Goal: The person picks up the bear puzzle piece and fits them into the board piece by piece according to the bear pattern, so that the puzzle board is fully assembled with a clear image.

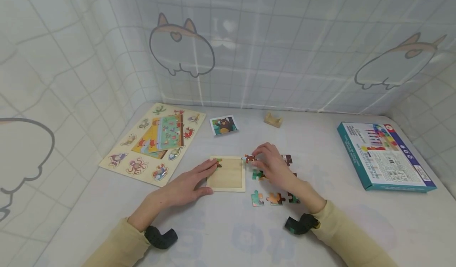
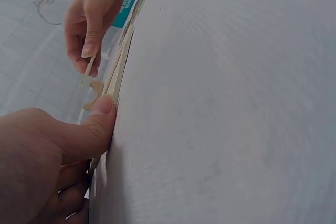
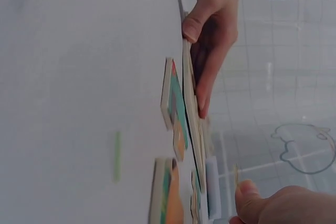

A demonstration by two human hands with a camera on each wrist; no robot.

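Note:
A square wooden puzzle tray (image 1: 228, 184) lies in front of me. My left hand (image 1: 189, 184) rests on its left side, thumb at the near corner and fairly straight fingertips by a puzzle piece (image 1: 219, 162) in the far left corner. My right hand (image 1: 272, 164) pinches another puzzle piece (image 1: 249, 159), with a brown bear's face, above the tray's right rim. In the left wrist view, the left thumb (image 2: 100, 119) presses the tray's edge. Loose pieces lie right of the tray, such as a teal one (image 1: 257, 199) and an orange one (image 1: 275, 198); the right hand partly covers others.
A picture card (image 1: 223, 125) with a bear lies behind the tray, near a small wooden block (image 1: 273, 120). On the left is a sea-animal board (image 1: 142, 174) bearing two picture sheets (image 1: 167, 134). A teal-edged box (image 1: 386, 156) lies at right. A patterned curtain hangs behind.

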